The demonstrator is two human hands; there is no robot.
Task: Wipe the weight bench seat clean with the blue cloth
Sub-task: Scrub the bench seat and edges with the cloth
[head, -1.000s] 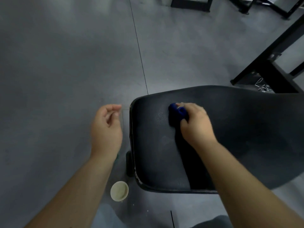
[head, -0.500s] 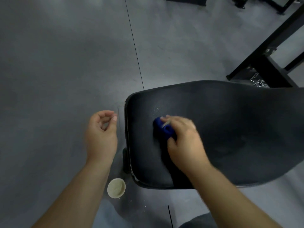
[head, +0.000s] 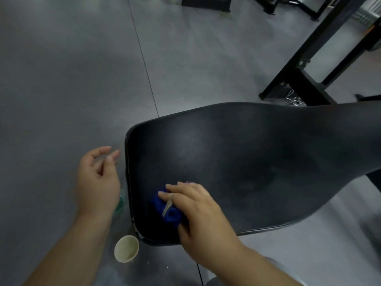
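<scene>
The black padded bench seat (head: 247,157) fills the middle and right of the view, its rounded end pointing left. A bunched blue cloth (head: 165,209) with a pale tag lies on the seat's near left corner. My right hand (head: 198,211) grips the cloth and presses it onto the pad. My left hand (head: 97,182) hovers over the floor just left of the seat's end, fingers loosely curled, holding nothing.
A pale paper cup (head: 126,248) stands on the grey floor below the seat's left corner. A greenish object (head: 120,203) peeks out beside my left wrist. Black metal frame legs (head: 296,81) stand at the upper right, with more equipment along the top edge.
My right hand has dragged the blue cloth from the seat's far left part toward me to the near left corner. My left hand's fingers have loosened a little.
</scene>
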